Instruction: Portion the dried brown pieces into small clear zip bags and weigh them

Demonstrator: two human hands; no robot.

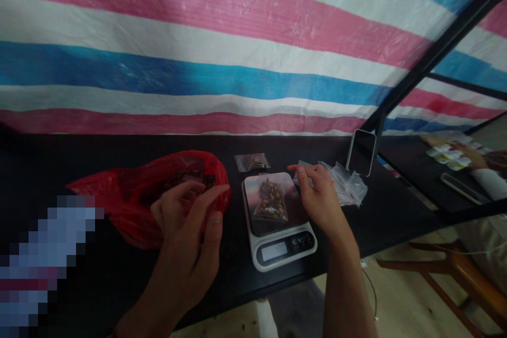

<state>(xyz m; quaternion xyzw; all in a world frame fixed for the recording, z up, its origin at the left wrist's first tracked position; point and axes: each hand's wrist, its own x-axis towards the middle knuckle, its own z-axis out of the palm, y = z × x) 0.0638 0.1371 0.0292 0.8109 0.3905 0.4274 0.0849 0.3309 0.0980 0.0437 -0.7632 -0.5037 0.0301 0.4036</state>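
Observation:
A white kitchen scale (269,264) with a lit display stands on the black table. On its platform lies a small clear zip bag (271,200) filled with brown pieces like seeds or dried bits. My left hand (190,232) is over the mouth of a red plastic bag (138,222) left of the scale, its fingers bent but apart and nothing visible in them. Dark brown pieces show inside that bag. My right hand (319,195) hovers by the scale's right edge, index finger stretched out and thumb apart. Several clear plastic bags (348,185) lie just beyond it, partly hidden.
Another small filled zip bag (252,161) lies behind the scale. A phone-like device (361,152) leans upright against a dark post. Striped sheeting (198,74) hangs behind the table. At right are another person's arm (489,182), small white-capped containers (449,156) and a wooden chair (463,269).

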